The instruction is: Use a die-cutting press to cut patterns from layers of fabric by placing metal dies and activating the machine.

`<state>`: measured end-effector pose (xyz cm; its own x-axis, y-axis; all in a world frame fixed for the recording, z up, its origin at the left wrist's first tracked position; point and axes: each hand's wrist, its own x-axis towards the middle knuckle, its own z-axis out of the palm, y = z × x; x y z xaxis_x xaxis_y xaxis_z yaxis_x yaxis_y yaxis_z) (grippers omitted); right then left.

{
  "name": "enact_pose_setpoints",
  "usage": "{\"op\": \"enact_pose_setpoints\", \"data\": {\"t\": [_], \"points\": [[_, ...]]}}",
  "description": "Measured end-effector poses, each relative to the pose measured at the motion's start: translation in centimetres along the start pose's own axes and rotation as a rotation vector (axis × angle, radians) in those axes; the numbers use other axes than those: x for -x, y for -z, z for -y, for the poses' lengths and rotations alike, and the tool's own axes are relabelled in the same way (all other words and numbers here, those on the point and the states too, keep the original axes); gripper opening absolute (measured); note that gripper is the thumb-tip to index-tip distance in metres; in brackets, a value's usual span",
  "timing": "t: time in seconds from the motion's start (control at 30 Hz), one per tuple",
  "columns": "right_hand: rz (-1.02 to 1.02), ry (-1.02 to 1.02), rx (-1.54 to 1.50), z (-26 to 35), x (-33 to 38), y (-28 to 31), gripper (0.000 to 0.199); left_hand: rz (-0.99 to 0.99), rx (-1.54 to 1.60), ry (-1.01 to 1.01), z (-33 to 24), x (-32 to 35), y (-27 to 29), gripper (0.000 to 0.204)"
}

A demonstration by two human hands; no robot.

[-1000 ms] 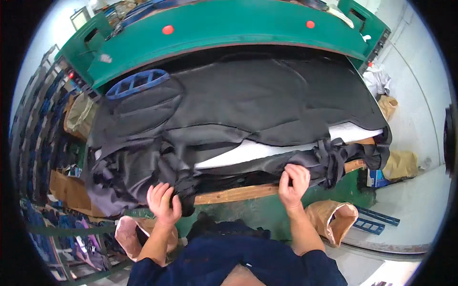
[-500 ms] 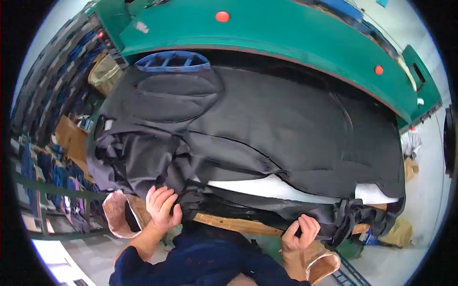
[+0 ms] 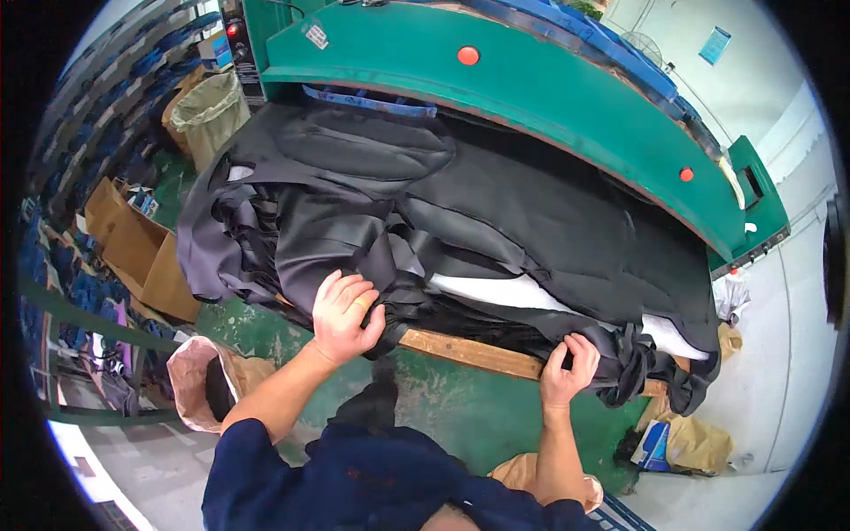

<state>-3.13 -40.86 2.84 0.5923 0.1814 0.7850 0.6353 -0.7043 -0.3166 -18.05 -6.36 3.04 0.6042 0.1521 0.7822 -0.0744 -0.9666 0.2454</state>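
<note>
Black sheet material [image 3: 549, 221] lies in layers over a wide bed, with cut outlines and white gaps showing through it. At its near edge, left of centre, my left hand [image 3: 347, 314] is closed on the bunched black material, thumb toward me. Farther right along that edge, my right hand [image 3: 569, 367] has its fingers curled round the material's border; the exact pinch is partly hidden. Between my hands runs a wooden strip [image 3: 474, 352]. A blue cutting die [image 3: 372, 102] rests on the material at the far left, partly under the green press beam [image 3: 549, 80].
Red buttons [image 3: 468, 56] sit on the beam. At left stand a cardboard box [image 3: 146, 257], a bin with a pale liner [image 3: 211, 115] and a paper sack [image 3: 199, 376]. Crumpled black strips [image 3: 633, 363] hang at the right front. Another sack [image 3: 699, 442] lies on the floor at right.
The view has shifted, showing more green floor before me. Both hands appear higher in the picture, still at the material's near edge. Less of the blue die shows below the beam.
</note>
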Motion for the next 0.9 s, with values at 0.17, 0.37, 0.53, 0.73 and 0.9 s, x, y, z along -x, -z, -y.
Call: {"op": "enact_pose_setpoints", "data": {"t": [0.17, 0.37, 0.53, 0.73, 0.9], "points": [[0.035, -0.21, -0.236, -0.9, -2.1, 1.2, 0.008, 0.115, 0.158, 0.023, 0.6, -1.1, 0.8, 0.031], [0.031, -0.087, -0.172, -3.1, -15.3, -0.1, 0.018, 0.301, 0.369, -0.043, 4.4, -9.8, 3.3, 0.042], [0.131, -0.439, -0.038, -12.9, -25.9, -4.5, 0.06, 0.224, 0.153, -0.281, 8.8, -22.4, -4.6, 0.064], [0.137, -0.394, 0.182, -20.6, -33.9, -8.0, 0.075, 0.264, -0.201, -0.396, 11.5, -32.9, -13.7, 0.075], [0.087, -0.336, 0.183, -26.2, -36.0, -10.1, 0.079, 0.285, -0.28, -0.397, 12.2, -33.7, -17.0, 0.076]]}}
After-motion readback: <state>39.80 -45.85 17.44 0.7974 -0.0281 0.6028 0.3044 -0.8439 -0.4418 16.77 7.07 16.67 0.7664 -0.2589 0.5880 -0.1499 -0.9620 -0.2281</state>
